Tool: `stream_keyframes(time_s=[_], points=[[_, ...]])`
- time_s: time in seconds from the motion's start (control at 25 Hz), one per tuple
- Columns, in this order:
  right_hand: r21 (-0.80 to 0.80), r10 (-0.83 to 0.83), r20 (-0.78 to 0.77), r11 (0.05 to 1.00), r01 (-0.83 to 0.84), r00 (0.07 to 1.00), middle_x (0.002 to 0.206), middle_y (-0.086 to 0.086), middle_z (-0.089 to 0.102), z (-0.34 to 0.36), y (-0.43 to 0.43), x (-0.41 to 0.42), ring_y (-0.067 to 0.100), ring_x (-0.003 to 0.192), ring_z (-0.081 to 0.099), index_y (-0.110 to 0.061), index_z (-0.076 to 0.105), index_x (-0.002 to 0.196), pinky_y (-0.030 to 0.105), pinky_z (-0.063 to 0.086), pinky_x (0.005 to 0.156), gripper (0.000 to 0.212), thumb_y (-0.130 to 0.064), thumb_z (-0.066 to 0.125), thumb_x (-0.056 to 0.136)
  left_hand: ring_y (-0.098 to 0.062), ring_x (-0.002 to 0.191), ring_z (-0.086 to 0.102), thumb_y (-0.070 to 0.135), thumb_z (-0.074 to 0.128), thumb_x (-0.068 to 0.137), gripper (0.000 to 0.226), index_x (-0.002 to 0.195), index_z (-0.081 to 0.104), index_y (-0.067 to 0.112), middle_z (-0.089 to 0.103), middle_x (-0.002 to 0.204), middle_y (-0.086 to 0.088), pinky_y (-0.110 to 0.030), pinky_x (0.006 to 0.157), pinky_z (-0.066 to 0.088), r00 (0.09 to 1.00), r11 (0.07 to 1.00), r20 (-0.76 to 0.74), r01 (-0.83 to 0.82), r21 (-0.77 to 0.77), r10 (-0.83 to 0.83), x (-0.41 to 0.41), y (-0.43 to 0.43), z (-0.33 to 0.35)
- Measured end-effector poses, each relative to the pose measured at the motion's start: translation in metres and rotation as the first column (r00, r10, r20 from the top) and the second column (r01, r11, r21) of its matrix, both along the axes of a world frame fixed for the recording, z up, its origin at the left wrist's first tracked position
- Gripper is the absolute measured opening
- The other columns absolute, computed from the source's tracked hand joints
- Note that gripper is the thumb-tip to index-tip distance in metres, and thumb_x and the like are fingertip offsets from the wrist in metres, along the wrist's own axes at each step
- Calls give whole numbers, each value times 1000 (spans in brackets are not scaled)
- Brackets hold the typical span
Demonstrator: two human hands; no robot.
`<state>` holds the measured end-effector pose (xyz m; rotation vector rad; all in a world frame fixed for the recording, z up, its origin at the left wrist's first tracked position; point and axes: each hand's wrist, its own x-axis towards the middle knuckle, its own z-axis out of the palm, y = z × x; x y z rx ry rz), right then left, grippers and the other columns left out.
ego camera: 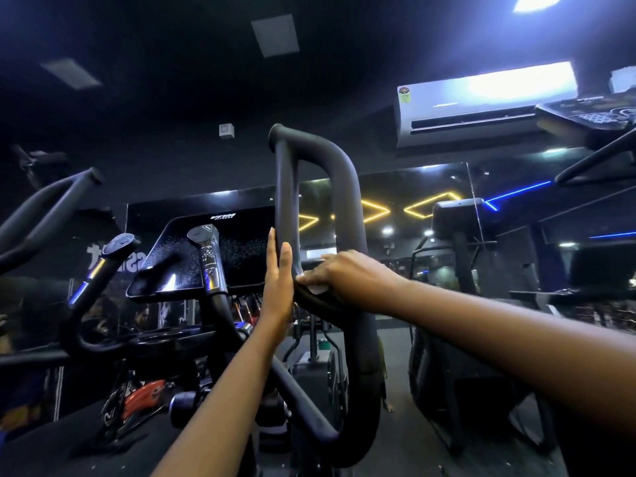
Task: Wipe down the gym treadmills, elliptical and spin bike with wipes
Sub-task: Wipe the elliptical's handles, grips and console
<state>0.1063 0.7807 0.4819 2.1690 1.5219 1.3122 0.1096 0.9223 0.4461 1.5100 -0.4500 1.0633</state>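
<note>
Handle (352, 201): black matte padded tube bent into a tall, narrow loop. The top is rounded and one capped end pokes out at the upper left. It rises straight above my grip, and its stem drops away below my right wrist.

Left hand (277, 287): flat, fingers straight, together and pointing up. The palm lies against the loop's left tube. It grasps nothing.

Right hand (347, 275): just right of the left hand, nearly touching it. My fingers bend over the bar at the loop's foot and clamp the wipe (316, 288) against it. Only a small pale patch of wipe shows under my fingertips, and in this dim light I cannot tell how it is folded.

Console (213, 249): dark, glossy and speckled. It sits left of my left hand, behind the handle.
</note>
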Motion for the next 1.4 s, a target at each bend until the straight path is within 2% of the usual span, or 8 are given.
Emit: stream_keyframes(time_s=[0.2, 0.32, 0.4, 0.68, 0.8, 0.92, 1.2, 1.4], points=[[-59, 96, -13, 994, -96, 995, 116, 2, 67, 7, -26, -3, 19, 107, 61, -14, 66, 116, 33, 47, 97, 35, 0, 60, 84, -31, 124, 50, 75, 34, 78, 74, 145, 9, 53, 41, 148, -5, -48, 106, 39, 986, 980, -64, -144, 139, 154, 2, 15, 13], [192, 236, 53, 951, -242, 970, 113, 0, 68, 53, -30, -2, 12, 103, 63, -14, 69, 112, 22, 48, 90, 40, 5, 63, 77, -26, 127, 47, 55, 43, 92, 65, 149, 13, 42, 43, 146, -7, -34, 104, 36, 971, 956, -9, -235, 178, 240, 11, 18, 47], [306, 282, 156, 897, -318, 947, 111, 0, 69, 92, -30, 5, 13, 102, 64, -13, 70, 109, 27, 51, 87, 38, 4, 65, 76, -27, 121, 51, 57, 44, 91, 66, 148, 12, 45, 48, 140, -10, -40, 105, 39, 958, 940, 19, -284, 187, 286, 19, 15, 74], [461, 191, 294, 830, -314, 936, 114, 5, 67, 209, 2, 24, 18, 104, 63, -9, 67, 115, 30, 49, 91, 35, 6, 55, 86, -28, 90, 65, 62, 48, 87, 72, 135, -6, 66, 60, 107, -4, -48, 85, 52, 902, 868, 84, -431, 246, 424, 42, 21, 92], [322, 10, 236, 943, -87, 972, 120, 6, 64, 229, 30, 19, 24, 113, 57, -15, 65, 120, 34, 44, 95, 32, -7, 52, 92, -28, 89, 64, 62, 47, 87, 74, 136, -8, 65, 57, 106, 0, -48, 83, 53, 891, 855, 98, -453, 253, 443, 45, 22, 92], [217, -112, 182, 974, 71, 977, 125, 6, 61, 235, 37, 27, 25, 117, 54, -19, 63, 121, 33, 40, 97, 35, -8, 51, 91, -32, 85, 65, 60, 49, 87, 73, 130, -9, 71, 58, 101, -4, -49, 78, 55, 901, 868, 111, -434, 239, 420, 49, 23, 94], [455, 316, 112, 826, -332, 942, 113, 4, 68, 189, -25, 68, 11, 108, 61, -9, 69, 110, 17, 45, 94, 39, 10, 58, 78, -31, 70, 66, 62, 49, 86, 70, 136, -2, 65, 61, 89, -7, -48, 69, 57, 899, 866, 122, -437, 244, 420, 51, 26, 96], [633, 411, 194, 641, -434, 891, 117, 3, 65, 115, -44, 69, -1, 113, 53, -8, 66, 114, 8, 37, 99, 42, 12, 61, 78, -31, 73, 65, 65, 45, 86, 70, 135, -6, 66, 57, 97, -4, -50, 70, 57, 895, 860, 108, -445, 249, 432, 49, 25, 96]])
